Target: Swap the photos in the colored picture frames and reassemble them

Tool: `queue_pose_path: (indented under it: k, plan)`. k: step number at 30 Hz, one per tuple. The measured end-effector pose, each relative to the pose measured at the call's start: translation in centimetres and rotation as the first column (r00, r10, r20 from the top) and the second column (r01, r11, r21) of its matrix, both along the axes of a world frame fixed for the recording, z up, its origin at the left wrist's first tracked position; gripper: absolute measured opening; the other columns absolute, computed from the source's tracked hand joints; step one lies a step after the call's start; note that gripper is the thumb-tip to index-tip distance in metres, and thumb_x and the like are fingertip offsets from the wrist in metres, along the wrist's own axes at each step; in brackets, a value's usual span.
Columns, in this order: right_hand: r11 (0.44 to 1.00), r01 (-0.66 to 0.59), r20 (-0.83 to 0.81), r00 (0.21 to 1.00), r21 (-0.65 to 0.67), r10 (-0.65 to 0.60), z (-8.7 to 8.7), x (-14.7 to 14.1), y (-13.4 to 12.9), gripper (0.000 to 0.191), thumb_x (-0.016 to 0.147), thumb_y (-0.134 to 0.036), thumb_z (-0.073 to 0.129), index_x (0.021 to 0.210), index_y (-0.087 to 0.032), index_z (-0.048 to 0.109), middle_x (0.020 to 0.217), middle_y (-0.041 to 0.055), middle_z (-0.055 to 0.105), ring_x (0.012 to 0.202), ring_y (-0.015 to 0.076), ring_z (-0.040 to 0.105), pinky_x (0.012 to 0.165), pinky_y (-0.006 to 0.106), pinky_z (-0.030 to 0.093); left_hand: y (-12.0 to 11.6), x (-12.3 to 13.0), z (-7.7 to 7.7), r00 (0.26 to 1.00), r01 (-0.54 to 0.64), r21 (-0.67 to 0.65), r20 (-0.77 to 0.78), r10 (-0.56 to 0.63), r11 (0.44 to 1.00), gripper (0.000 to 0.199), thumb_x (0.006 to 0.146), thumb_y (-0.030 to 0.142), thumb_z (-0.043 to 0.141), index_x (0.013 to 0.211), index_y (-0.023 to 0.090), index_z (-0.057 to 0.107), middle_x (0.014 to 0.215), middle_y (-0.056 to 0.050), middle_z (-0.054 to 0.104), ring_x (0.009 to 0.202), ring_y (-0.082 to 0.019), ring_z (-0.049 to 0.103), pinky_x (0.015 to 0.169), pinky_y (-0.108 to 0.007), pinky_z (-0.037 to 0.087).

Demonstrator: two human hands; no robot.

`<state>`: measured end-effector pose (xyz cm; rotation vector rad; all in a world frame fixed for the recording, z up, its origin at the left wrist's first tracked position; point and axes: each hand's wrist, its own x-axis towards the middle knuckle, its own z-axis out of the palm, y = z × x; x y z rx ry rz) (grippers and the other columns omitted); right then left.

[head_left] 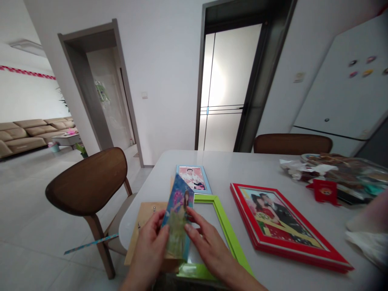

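A blue and green picture (177,222) is held up at a tilt between my two hands. My left hand (151,238) grips its left edge with bent fingers. The fingers and thumb of my right hand (209,242) close on its right edge. Beneath my hands a light green frame (228,226) lies on the white table, partly hidden by the picture and my right hand. To the left sits a light wooden backing board (147,211) with small metal clips. Just beyond, a light blue frame (206,180) holds a photo of a person.
Red frames (257,238) with a photo lie stacked on the right. A red packet (325,192), tissues (303,169) and plastic-covered items fill the far right. A brown chair (87,182) stands left, another (292,144) behind the table.
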<state>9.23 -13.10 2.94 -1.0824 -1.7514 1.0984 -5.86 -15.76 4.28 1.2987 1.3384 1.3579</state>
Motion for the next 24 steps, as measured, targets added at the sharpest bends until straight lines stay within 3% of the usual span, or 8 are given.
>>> queue_pose_path:
  k: [2,4,7,9,12,18,24]
  plan:
    - [0.993,-0.027,-0.219,0.976,-0.111,0.002,1.7,0.4,-0.3,0.056,0.077,-0.047,0.040,0.125,-0.018,0.033,0.123,0.0098,0.045,0.110,0.0207,0.043,0.086,0.035,0.039,-0.9,2.1,0.6,0.957,0.030,0.166,-0.289,0.019,0.986,0.033,0.072,0.019,0.045,0.104,0.016,0.052,0.101,-0.007,0.062,0.093,-0.021,0.057,0.080,-0.031,0.046]
    - [0.986,-0.038,-0.388,0.921,-0.161,-0.028,2.8,0.9,-0.6,0.055,0.077,-0.046,0.042,0.124,-0.021,0.033,0.123,0.0083,0.046,0.108,0.0212,0.045,0.084,0.035,0.040,-1.5,4.0,0.7,0.852,0.174,0.321,-0.524,0.022,0.931,0.040,0.072,0.012,0.040,0.111,0.013,0.047,0.110,-0.010,0.057,0.101,-0.022,0.053,0.086,-0.035,0.043]
    - [0.977,0.038,-0.516,0.844,-0.211,-0.145,2.8,1.9,-0.5,0.051,0.074,-0.039,0.050,0.120,-0.019,0.039,0.112,0.0090,0.055,0.101,0.0218,0.050,0.085,0.035,0.039,-1.8,6.3,0.3,0.698,0.363,0.382,-0.716,0.024,0.850,0.050,0.068,0.008,0.039,0.117,0.004,0.040,0.118,-0.018,0.050,0.110,-0.025,0.045,0.090,-0.042,0.039]
    - [0.955,0.078,-0.545,0.807,-0.287,-0.230,1.9,2.8,0.0,0.047,0.072,-0.034,0.052,0.115,-0.016,0.044,0.101,0.0093,0.061,0.092,0.0224,0.055,0.080,0.035,0.042,-1.7,7.2,0.0,0.643,0.404,0.318,-0.765,-0.018,0.858,0.053,0.066,0.011,0.043,0.117,0.000,0.040,0.119,-0.021,0.048,0.111,-0.028,0.043,0.091,-0.044,0.039]
    - [0.904,0.086,-0.516,0.797,-0.419,-0.315,0.6,4.7,1.2,0.041,0.068,-0.024,0.051,0.107,-0.014,0.048,0.088,0.0070,0.066,0.076,0.0215,0.060,0.066,0.032,0.046,-1.5,7.2,-0.7,0.635,0.404,0.186,-0.762,-0.129,0.896,0.057,0.066,0.022,0.050,0.117,0.000,0.040,0.120,-0.021,0.047,0.111,-0.029,0.044,0.091,-0.043,0.039]
    - [0.790,0.095,-0.345,0.863,-0.606,-0.369,-1.1,7.7,3.7,0.045,0.056,-0.012,0.045,0.100,-0.015,0.046,0.074,0.0037,0.066,0.057,0.0178,0.060,0.047,0.025,0.043,-0.7,4.0,-3.9,0.593,0.202,-0.021,-0.793,-0.140,0.979,0.055,0.068,0.026,0.050,0.117,0.003,0.042,0.123,-0.020,0.045,0.114,-0.027,0.041,0.096,-0.042,0.034]
    - [0.844,0.002,-0.363,0.902,-0.536,-0.233,-2.5,5.7,4.6,0.049,0.053,-0.013,0.040,0.102,-0.014,0.045,0.077,0.0033,0.065,0.060,0.0166,0.059,0.049,0.023,0.043,-0.3,2.8,-6.3,0.513,0.226,-0.026,-0.846,-0.142,0.974,0.055,0.068,0.024,0.050,0.118,0.004,0.042,0.125,-0.019,0.042,0.116,-0.026,0.038,0.096,-0.042,0.033]
